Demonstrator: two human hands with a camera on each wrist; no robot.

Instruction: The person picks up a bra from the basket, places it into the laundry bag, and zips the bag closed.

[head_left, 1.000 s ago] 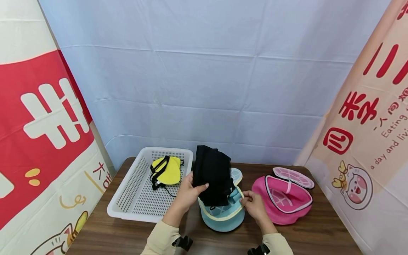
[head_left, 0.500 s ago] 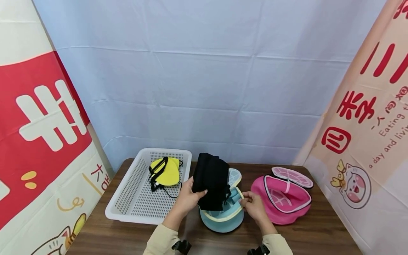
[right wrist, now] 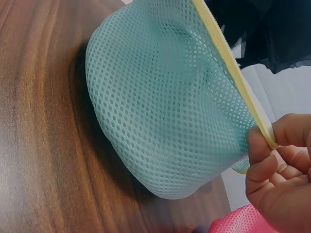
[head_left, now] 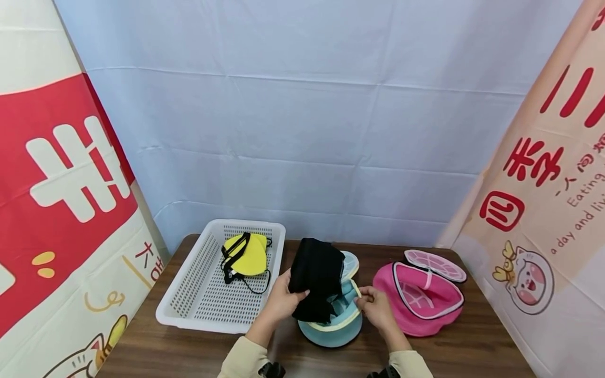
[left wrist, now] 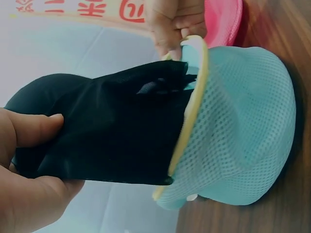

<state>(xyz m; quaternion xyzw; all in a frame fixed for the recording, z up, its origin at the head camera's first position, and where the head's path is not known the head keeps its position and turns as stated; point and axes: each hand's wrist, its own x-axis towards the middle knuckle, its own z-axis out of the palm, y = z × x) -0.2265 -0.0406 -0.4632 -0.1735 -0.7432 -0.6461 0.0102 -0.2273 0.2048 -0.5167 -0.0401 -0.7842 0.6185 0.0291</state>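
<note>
My left hand (head_left: 282,300) grips a folded black cloth garment (head_left: 315,270), thumb on the near face; its exact kind is unclear. In the left wrist view, the lower end of the black garment (left wrist: 121,126) reaches into the mouth of a teal mesh laundry bag (left wrist: 243,121). That laundry bag (head_left: 331,336) stands on the table with its round lid folded back behind it. My right hand (head_left: 375,307) pinches the bag's yellow zipper rim on its right side, as the right wrist view shows with the fingers (right wrist: 294,131) on the edge. The garment hides part of the bag's inside.
Left of the bag stands a white perforated basket (head_left: 189,307) with a yellow cup-shaped garment (head_left: 252,257) with black straps inside. A pink mesh laundry bag (head_left: 394,307), its lid open, sits at the right on the wooden table (head_left: 477,336). Cloth sheets hang behind and at both sides.
My left hand has lowered the black garment, so its lower end sits deeper in the teal bag's mouth. My right hand keeps its hold on the rim.
</note>
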